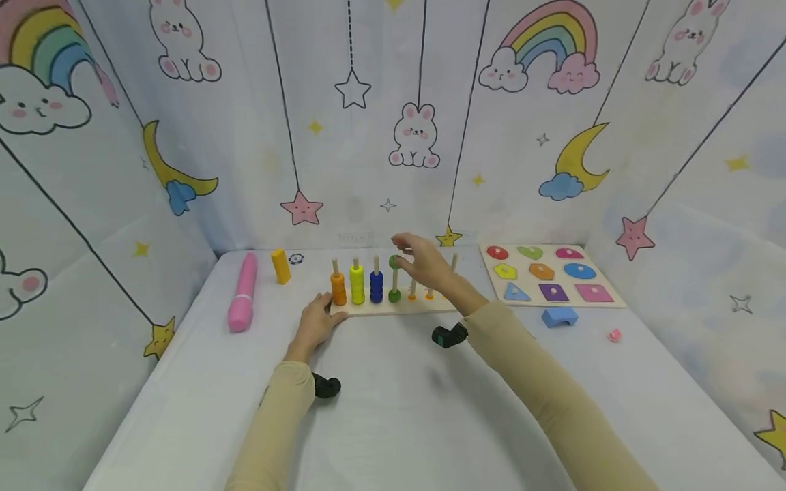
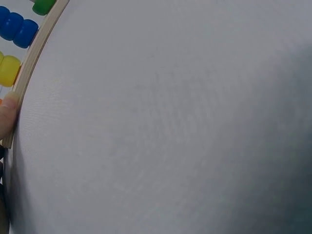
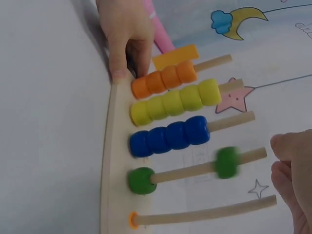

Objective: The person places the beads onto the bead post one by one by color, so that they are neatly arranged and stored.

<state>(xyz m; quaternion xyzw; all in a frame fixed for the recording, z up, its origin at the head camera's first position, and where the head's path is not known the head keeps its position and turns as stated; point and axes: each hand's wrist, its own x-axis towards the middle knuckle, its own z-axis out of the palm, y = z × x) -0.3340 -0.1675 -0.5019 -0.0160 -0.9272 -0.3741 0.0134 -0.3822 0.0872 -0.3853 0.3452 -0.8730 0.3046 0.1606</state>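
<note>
A wooden bead stacker (image 1: 368, 312) stands at the back of the table, its upright pegs carrying orange beads (image 3: 165, 79), yellow beads (image 3: 175, 102) and blue beads (image 3: 169, 137). One green bead (image 3: 142, 181) sits at the foot of the fourth peg. Higher on that peg is a second green bead (image 3: 227, 163), blurred and touched by no finger in the right wrist view. My right hand (image 1: 425, 262) is just off the peg's top, thumb and fingers apart. The left hand (image 1: 315, 322) grips the base's left end, thumb (image 2: 7, 114) on its front edge.
A pink cylinder (image 1: 243, 293) and a yellow-orange block (image 1: 280, 266) are at the left. To the right lie a shape puzzle board (image 1: 546, 273), a blue arched block (image 1: 559, 316) and a small pink piece (image 1: 615, 335). A patterned cloth wall (image 1: 381, 150) rises behind.
</note>
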